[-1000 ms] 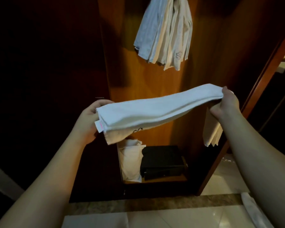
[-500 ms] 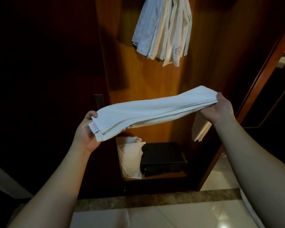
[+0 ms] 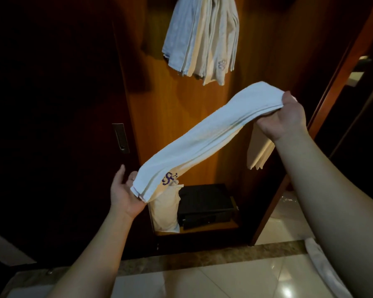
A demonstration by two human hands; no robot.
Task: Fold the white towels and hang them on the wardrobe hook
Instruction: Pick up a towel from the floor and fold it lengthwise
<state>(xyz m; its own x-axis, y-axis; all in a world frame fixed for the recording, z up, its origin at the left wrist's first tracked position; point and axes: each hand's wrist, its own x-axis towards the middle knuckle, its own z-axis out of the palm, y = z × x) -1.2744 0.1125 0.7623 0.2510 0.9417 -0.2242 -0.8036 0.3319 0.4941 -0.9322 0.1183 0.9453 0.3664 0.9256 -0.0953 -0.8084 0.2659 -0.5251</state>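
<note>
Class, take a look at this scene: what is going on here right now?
A person stands at an open wardrobe, holding a folded white towel stretched between both hands. The right hand grips the raised end; the left hand supports the lower end on its open palm. Other towels already hang above.

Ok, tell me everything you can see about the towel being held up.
The towel is white terry-looking cloth, folded into a long narrow band with stacked edges. It slants in the air before the wardrobe. The right hand grips its raised end; the lower end, bearing a purple embroidered mark, lies on the left hand.
</note>
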